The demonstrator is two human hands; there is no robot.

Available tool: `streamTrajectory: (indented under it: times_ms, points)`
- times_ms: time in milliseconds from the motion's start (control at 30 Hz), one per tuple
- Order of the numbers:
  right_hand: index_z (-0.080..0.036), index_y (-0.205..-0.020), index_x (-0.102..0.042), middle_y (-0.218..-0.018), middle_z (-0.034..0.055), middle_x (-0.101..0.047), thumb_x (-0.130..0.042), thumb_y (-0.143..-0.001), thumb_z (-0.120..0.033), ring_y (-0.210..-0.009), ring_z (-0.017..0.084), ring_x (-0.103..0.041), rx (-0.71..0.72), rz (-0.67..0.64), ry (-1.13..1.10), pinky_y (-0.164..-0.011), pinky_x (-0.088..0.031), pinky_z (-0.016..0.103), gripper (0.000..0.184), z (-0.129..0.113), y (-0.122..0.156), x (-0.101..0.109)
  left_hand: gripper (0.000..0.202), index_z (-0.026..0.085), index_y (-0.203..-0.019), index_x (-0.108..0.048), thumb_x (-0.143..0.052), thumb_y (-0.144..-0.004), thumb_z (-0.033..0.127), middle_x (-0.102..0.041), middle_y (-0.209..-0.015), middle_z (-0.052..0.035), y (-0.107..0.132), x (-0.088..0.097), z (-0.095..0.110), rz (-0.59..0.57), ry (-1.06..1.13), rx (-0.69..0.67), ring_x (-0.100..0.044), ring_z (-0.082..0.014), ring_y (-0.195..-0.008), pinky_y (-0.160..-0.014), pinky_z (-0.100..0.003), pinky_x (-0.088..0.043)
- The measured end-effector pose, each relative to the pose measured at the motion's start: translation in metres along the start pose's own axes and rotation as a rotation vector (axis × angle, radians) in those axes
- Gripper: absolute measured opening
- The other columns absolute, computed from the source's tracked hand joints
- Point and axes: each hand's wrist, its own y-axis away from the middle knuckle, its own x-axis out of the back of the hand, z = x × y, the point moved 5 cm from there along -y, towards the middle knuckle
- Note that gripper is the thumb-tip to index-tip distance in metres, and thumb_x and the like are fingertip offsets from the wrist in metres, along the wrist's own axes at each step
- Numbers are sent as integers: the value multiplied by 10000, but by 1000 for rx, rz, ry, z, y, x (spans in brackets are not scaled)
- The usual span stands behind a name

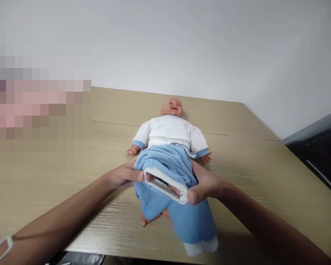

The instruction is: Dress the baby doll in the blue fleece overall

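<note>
A baby doll [173, 107] lies on its back on the table, head away from me. It wears a white top [169, 129] with blue cuffs. Over its lower body are fluffy blue pants [165, 154], bunched in folds, with a white-edged opening facing me. My left hand [128, 175] grips the left end of that opening, thumb on the white edge. My right hand [205, 184] holds the right end the same way, so the opening is stretched between them. One blue leg with a white cuff hangs toward me. A bare doll foot [144, 221] shows beneath the cloth.
The light wooden table [251, 158] has thin seams across it and ends at a pale wall [195, 48]. Dark objects [317, 147] stand beyond its right edge. A pixelated area covers the upper left. Something dark lies below the near edge.
</note>
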Motion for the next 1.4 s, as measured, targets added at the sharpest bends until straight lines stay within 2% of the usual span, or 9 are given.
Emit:
streamTrajectory:
  times_ms: [100, 200, 267, 400, 567, 767, 933, 1167, 1400]
  points:
    - [-215, -1229, -766, -1206, 74, -793, -966, -756, -491, -1157, 296, -742, 46, 16, 26, -1129, -575, 429, 583, -4, 3, -3, 490, 189, -801, -725, -1009, -693, 574, -666, -724, -7, -3, -4, 8, -39, -43, -85, -646, -168, -694, -744, -291, -590]
    - [-200, -1046, -771, -1055, 58, -787, -827, -860, -337, -1042, 278, -734, -38, 379, 98, -1096, -591, 453, 238, -3, 13, 8, 437, 179, -897, -752, -967, -794, 544, -717, -799, -22, -1, -15, 18, -90, -96, -118, -663, -165, -732, -756, -269, -587]
    - [-197, -1016, -767, -1020, 56, -780, -724, -925, -323, -1020, 272, -727, -67, 523, 132, -1083, -598, 460, 161, -8, 21, 9, 429, 181, -1043, -785, -960, -831, 510, -790, -992, -58, 5, -23, 25, 9, -196, -109, -725, -202, -887, -839, -284, -610]
    - [-210, -1053, -785, -1032, 50, -800, -678, -945, -248, -1084, 275, -745, -43, 513, 277, -1057, -602, 418, 157, -28, 33, -11, 370, 193, -1066, -779, -938, -877, 468, -816, -1007, -48, 33, -41, 29, 352, -367, 30, -753, -235, -909, -819, -304, -638]
    - [-204, -1097, -755, -1002, 41, -830, -719, -897, -222, -921, 252, -768, -272, 408, 307, -840, -634, 355, 204, -29, 49, -55, 473, 252, -1249, -697, -915, -863, 418, -822, -1154, -60, 78, -73, 11, 572, -396, -10, -777, -284, -1002, -829, -329, -664]
    - [-229, -1117, -769, -1162, 60, -844, -656, -878, -129, -1136, 281, -784, -275, 459, 378, -1054, -612, 387, 283, -10, 53, -85, 430, 253, -1346, -568, -727, -964, 369, -797, -1154, -56, 114, -80, -26, 747, -582, 190, -757, -276, -1003, -862, -357, -606]
    - [-190, -1228, -745, -1269, 135, -804, -669, -915, -158, -1174, 363, -780, -443, 630, 683, -1019, -614, 481, 324, 23, 52, -89, 420, 255, -1407, -506, -594, -1018, 386, -800, -1125, -63, 115, -68, -47, 762, -786, 325, -767, -314, -977, -861, -425, -556]
    - [-167, -1387, -706, -1364, 184, -781, -657, -1004, -198, -1171, 427, -801, -581, 525, 863, -950, -639, 509, 387, 38, 50, -97, 470, 243, -1491, -522, -569, -1027, 299, -723, -1389, -132, 106, -60, -56, 693, -851, 161, -694, -340, -1274, -1079, -506, -520]
    - [-219, -1248, -730, -1224, 99, -836, -659, -930, -118, -1153, 327, -815, -309, 628, 523, -966, -629, 408, 341, 41, 51, -87, 504, 286, -1609, -465, -565, -1114, 293, -641, -1586, -116, 108, -47, -58, 615, -729, -23, -596, -293, -1484, -1208, -441, -478]
